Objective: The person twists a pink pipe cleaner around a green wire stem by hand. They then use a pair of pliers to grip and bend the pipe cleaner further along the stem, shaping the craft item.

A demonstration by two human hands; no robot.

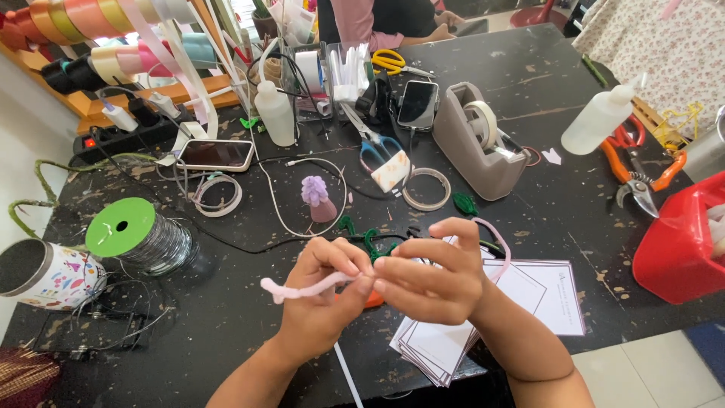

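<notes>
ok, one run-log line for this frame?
left hand: pinching pink pipe cleaner | right hand: pinching same cleaner, other end looped past wrist | under hands: white cards | surface: black table

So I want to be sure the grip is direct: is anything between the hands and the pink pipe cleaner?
Nothing visible. The left hand and the right hand both pinch the pink pipe cleaner directly with bare fingertips, above the black table. The green pipe cleaner lies behind the hands, not between them.
</notes>
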